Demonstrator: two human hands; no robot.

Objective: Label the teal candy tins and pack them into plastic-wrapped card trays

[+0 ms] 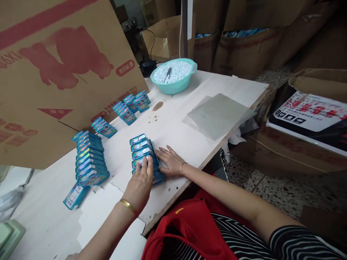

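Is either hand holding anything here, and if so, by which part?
Nothing is lifted. Both hands press on one row of small blue boxes on the table: the left hand on its near end, the right hand against its right side.

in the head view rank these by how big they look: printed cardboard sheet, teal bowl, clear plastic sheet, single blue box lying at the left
1. printed cardboard sheet, largest, though nearest the camera
2. clear plastic sheet
3. teal bowl, smaller than the plastic sheet but farther away, so unsure
4. single blue box

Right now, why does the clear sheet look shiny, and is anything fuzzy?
Head view: the clear sheet catches soft light and shows pale glare; the left hand and right hand on the packets look sharp; table edges bend from lens distortion; the boxes behind sit in dim shadow.
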